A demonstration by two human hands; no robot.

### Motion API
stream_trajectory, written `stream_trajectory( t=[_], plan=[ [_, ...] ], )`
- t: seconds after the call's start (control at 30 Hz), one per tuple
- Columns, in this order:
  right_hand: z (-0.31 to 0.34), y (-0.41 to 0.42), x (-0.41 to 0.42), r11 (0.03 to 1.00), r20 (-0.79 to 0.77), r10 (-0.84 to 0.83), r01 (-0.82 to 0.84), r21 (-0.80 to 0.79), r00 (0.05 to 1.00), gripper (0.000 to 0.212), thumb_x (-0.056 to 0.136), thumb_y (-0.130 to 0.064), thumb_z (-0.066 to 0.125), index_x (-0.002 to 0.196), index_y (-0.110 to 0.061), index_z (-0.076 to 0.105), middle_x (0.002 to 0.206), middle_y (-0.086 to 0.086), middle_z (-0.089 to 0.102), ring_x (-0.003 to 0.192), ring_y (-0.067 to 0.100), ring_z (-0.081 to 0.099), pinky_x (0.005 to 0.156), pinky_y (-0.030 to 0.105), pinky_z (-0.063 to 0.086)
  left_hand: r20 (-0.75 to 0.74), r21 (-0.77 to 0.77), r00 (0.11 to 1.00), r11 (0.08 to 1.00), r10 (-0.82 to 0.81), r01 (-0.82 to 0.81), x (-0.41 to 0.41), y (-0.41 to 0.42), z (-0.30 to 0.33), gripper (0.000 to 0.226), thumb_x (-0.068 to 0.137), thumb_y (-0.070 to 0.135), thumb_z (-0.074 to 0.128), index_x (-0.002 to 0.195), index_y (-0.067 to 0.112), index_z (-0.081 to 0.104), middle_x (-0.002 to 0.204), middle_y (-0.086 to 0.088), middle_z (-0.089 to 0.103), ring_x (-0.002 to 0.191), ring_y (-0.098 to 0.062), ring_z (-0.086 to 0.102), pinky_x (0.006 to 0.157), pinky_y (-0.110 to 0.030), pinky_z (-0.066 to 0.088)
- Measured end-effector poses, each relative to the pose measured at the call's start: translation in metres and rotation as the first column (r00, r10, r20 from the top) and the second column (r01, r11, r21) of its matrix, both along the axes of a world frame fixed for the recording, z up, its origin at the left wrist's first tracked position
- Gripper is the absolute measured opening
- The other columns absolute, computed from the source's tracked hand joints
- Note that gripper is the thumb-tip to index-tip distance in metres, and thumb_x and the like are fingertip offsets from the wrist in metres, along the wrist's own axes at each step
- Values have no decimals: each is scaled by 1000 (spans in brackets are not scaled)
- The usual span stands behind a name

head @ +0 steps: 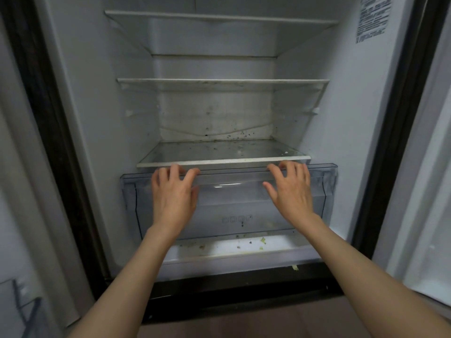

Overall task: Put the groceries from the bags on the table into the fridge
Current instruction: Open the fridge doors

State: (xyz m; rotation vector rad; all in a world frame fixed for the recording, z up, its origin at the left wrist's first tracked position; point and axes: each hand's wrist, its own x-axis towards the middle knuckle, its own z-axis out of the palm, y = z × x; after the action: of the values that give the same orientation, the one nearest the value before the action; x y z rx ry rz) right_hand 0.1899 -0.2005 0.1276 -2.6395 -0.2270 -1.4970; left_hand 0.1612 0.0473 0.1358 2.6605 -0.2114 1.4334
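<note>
Here, we face the open fridge.
Our left hand and right hand, fingers spread, rest on the clear drawer rim.

A dark frame runs up both sides of the opening, almost black against the pale surfaces around it. At the bottom lies a strip of brownish wood-look floor, dim and in shadow. To the left stands a pale grey panel with a faint dark mark low in its corner. To the right, a white panel catches more light. The light is cool, soft and dull throughout.
</note>
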Motion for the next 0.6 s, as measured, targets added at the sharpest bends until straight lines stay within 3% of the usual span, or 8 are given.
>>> stream_trajectory(
  t=[0.43,0.6],
  plan=[
    [3,-11,-45,998,30,0,2,-61,1000,29,74,-26,75,100,-15,64,96,12,61,87,33,58,80,46,45,6,-12,1000,1000,-8,8,-47,-3,-4,32,78,17,68,110,16,63,102,-15,57,90,-35,48,81,-45,44],
    [4,-12,-54,998,-18,21,-22,-58,1000,32,76,-28,73,103,-15,63,98,12,60,91,33,57,82,48,45,-53,-34,998,999,-28,26,-55,-4,-2,35,81,23,65,115,16,61,108,-15,56,97,-35,48,86,-47,45]
  ],
)
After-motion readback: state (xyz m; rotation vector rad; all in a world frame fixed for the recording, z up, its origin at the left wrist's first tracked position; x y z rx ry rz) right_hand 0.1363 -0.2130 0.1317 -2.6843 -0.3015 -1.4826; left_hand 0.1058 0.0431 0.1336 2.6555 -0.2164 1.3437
